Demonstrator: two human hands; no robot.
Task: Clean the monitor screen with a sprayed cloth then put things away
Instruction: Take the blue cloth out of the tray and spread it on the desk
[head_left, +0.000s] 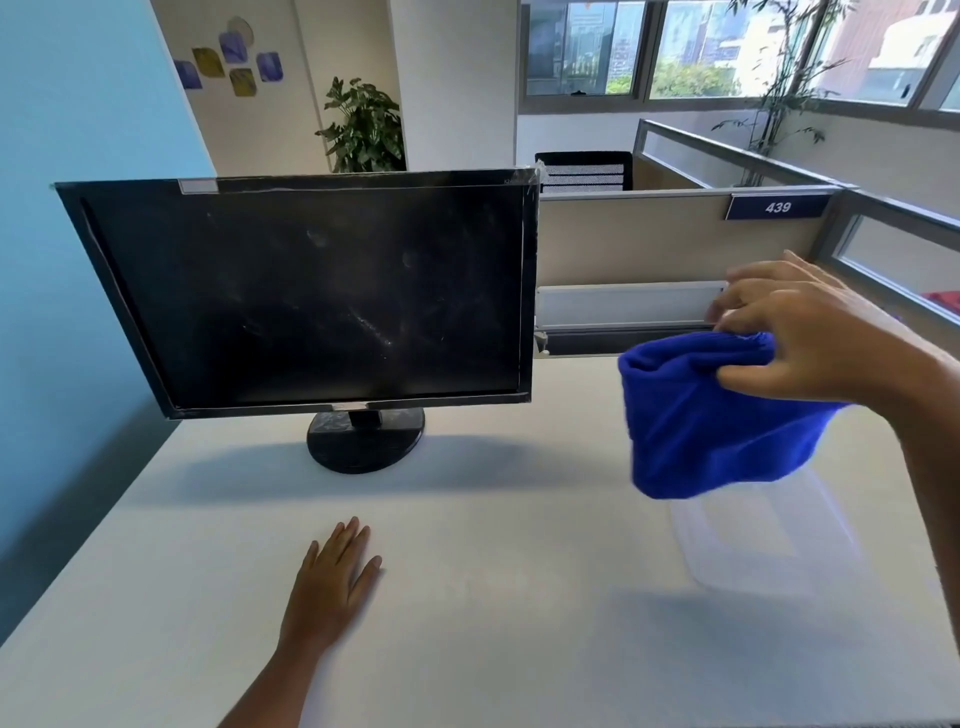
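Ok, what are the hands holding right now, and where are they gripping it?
The right hand pinches the blue cloth by its bunched top edge, so it hangs above the desk. The left hand lies flat on the desk, holding nothing.

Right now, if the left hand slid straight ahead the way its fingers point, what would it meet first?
Probably the monitor's round base. The left hand lies flat on the desk, fingers aimed slightly right of straight ahead; bare desk lies between, though depth is uncertain.

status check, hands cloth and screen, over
Right hand gripping blue cloth in the air above clear tub. Left hand flat on desk, empty. Monitor smudged, nothing blocking it.
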